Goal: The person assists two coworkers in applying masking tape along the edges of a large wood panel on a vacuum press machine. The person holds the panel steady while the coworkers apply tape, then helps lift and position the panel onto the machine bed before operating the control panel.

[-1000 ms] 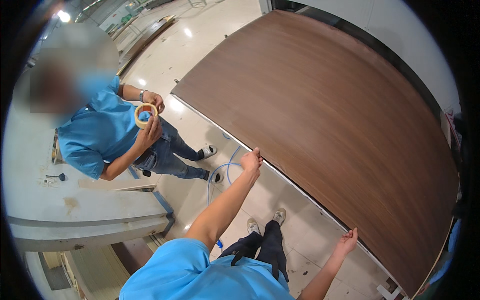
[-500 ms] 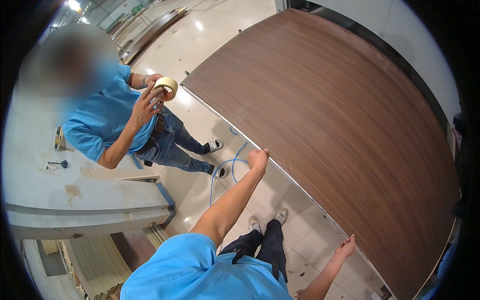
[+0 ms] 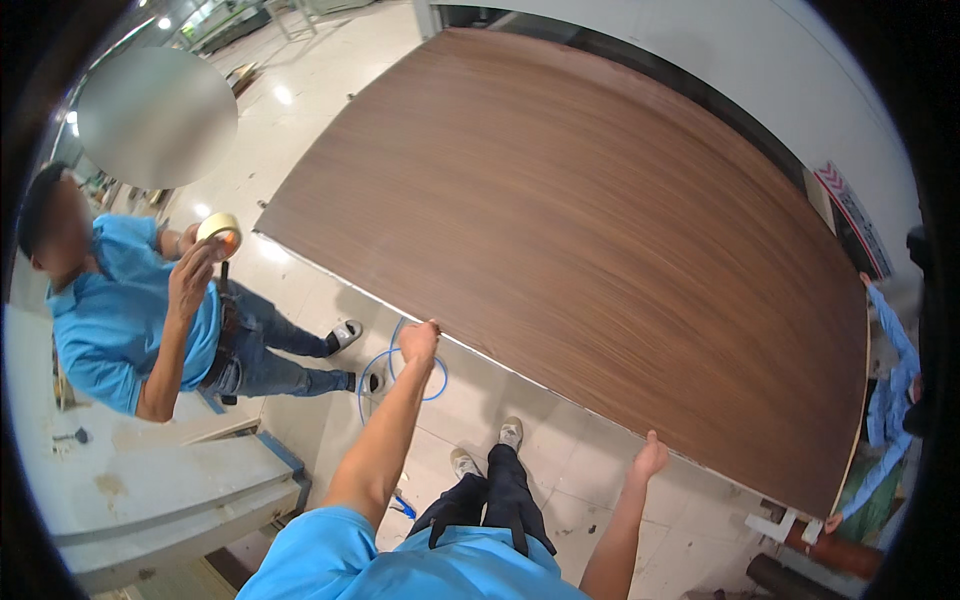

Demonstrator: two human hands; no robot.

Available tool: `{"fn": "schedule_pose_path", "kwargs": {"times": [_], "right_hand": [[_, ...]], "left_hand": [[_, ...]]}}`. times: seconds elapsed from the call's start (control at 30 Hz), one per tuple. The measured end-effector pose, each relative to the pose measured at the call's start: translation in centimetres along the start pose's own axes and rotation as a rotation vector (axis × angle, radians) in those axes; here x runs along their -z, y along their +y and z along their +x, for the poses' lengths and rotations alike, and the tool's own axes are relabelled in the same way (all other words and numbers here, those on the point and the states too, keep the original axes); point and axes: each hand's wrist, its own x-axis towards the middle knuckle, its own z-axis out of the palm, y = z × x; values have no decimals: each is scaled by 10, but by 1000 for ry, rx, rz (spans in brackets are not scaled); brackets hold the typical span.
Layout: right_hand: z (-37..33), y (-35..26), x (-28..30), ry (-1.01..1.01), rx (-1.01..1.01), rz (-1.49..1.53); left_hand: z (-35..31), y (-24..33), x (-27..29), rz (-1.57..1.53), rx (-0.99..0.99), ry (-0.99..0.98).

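A wide wood-grain brown panel (image 3: pixel 600 260) spreads out in front of me, its pale near edge running from upper left to lower right. My left hand (image 3: pixel 418 343) is closed round that near edge, left of its middle. Farther right along the same edge, my right hand (image 3: pixel 651 455) has its fingers curled and closed on the panel. The undersides of both grips are hidden by the panel.
At left, a co-worker in blue holds a roll of pale tape (image 3: pixel 220 233). A blue sleeve (image 3: pixel 897 330) reaches to the panel's right edge. A blue hose (image 3: pixel 433 375) lies on the floor. A grey machine housing (image 3: pixel 800 80) stands behind the panel.
My view has swung right, so the panel and my hands appear shifted left. Another person's sleeves and hands at the panel's right edge now show. Both my hands stay on the near edge.
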Motion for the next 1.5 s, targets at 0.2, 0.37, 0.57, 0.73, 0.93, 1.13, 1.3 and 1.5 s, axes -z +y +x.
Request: {"fn": "schedule_pose_path", "kwargs": {"times": [0.2, 0.37, 0.57, 0.73, 0.93, 1.13, 1.3, 1.5], "right_hand": [[-5, -20, 10, -118, 66, -176], [-5, -33, 19, -202, -410, -70], [-6, -27, 18, -292, -381, 58], [-6, -18, 18, -327, -332, 52], [-2, -13, 19, -313, -297, -15], [0, -15, 20, -375, -367, 22], [1, -16, 22, -416, -391, 33], [-2, -16, 21, -407, -389, 65]], "left_hand": [[3, 7, 11, -166, 133, -149], [-14, 18, 20, -94, 232, -175], [-17, 17, 25, -37, 231, -262], [-24, 14, 20, 106, 64, -220], [-93, 22, -1, 548, -913, 107], [-175, 4, -28, 932, -1114, -508], [-193, 1, -27, 1058, -1111, -530], [-188, 7, -25, 1192, -1067, -603]]}}
